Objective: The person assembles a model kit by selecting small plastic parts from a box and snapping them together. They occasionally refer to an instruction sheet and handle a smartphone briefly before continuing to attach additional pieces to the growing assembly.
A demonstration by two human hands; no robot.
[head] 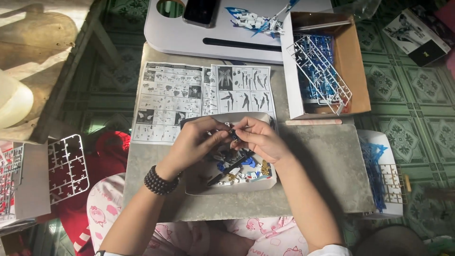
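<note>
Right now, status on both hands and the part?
Left hand and right hand both pinch small blue model part. Held above parts tray, instruction sheet beyond. Nothing in the way.

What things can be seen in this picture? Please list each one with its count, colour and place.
Small dark blue plastic part: one, pinched between both hands.
Shallow white tray of loose model parts: one, under the hands.
Printed instruction sheet: one, black and white, behind the tray.
Brown cardboard box with blue and white part frames: one, far right.
White lap desk: one, far edge.
Black phone: one, on the lap desk.
White part frame: one, left.
Grey stone tabletop: one, centre.
Dark bead bracelet: one, left wrist.
Left hand: holding the part.
Right hand: holding the part.
</note>
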